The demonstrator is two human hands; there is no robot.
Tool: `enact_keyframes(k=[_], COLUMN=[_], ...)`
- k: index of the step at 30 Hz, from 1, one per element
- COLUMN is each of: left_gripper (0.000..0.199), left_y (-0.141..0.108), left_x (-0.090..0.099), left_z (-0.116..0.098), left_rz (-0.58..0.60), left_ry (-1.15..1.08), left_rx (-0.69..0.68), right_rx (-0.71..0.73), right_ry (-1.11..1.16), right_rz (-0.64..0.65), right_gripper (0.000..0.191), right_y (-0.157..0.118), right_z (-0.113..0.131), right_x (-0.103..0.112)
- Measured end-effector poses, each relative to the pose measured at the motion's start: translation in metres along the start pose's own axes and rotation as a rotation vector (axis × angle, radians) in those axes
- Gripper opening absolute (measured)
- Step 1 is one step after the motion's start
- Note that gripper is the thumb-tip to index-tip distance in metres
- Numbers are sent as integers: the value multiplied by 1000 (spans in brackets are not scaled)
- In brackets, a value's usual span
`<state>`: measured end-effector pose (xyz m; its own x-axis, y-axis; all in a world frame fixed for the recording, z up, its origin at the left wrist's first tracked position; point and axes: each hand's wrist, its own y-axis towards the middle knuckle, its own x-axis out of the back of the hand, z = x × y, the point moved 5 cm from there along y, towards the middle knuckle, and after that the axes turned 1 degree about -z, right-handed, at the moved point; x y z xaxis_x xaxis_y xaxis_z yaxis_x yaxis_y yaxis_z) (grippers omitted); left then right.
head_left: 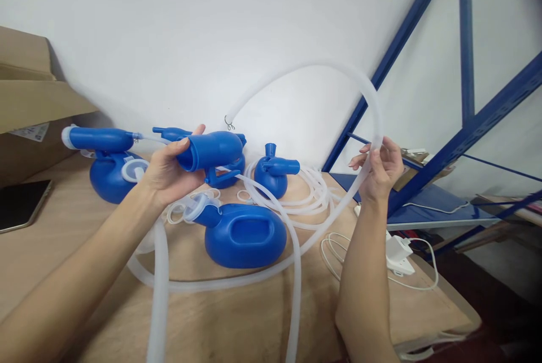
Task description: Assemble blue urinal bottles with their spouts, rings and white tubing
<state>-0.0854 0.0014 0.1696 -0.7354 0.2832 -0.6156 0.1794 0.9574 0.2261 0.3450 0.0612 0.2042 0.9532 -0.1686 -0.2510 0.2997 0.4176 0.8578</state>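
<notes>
Head view: left hand (pixel 175 168) grips a blue tubular piece (pixel 218 148) above the table (pixel 237 323). Its thumb lies along the near side of the wide open mouth; the palm sits below that end, and one fingertip shows above the piece, behind it. The piece's body extends to the right, beyond the fingers. The remaining fingers are largely hidden.

Right hand (pixel 383 165) pinches a translucent white hose (pixel 326 64), thumb in front, fingers behind; some fingertips project left of the hose. From this hold the hose arcs up and leftward to an end bearing a wire clip (pixel 229 122), seen just above the blue piece; contact there cannot be determined. The other run slants down left from the right hand.

Below the held piece, a blue bottle (pixel 245 236) lies on the table, its recessed handle facing the camera. Another blue bottle (pixel 271 179) stands behind, near coiled tubing (pixel 315 193). Dark phone (pixel 23 205) at far left.
</notes>
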Motion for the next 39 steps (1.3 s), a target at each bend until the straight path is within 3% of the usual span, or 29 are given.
enact_keyframes(k=[7, 14, 21, 26, 29, 32, 35, 39], left_gripper=[72, 111, 127, 127, 124, 112, 106, 100], left_y=[4, 3, 6, 4, -2, -9, -12, -9], left_x=[3, 8, 15, 6, 2, -1, -7, -12], left_z=[4, 7, 31, 31, 26, 20, 18, 21], left_rz=[70, 42, 244, 398, 430, 400, 357, 245], left_ry=[69, 68, 39, 65, 111, 172, 333, 622], left_rx=[-8, 34, 185, 181, 200, 180, 133, 72], right_rx=[-77, -323, -398, -403, -421, -354, -148, 11], right_ry=[87, 58, 65, 117, -45, -432, -702, -636], right_rz=[-49, 112, 154, 186, 151, 101, 186, 376], right_gripper=[42, 68, 67, 66, 63, 56, 72, 55], right_y=[-2, -16, -19, -22, -22, -15, -6, -15], right_z=[-10, -24, -36, -45, -58, -58, -32, 5], right_x=[14, 32, 37, 32, 39, 47, 28, -41])
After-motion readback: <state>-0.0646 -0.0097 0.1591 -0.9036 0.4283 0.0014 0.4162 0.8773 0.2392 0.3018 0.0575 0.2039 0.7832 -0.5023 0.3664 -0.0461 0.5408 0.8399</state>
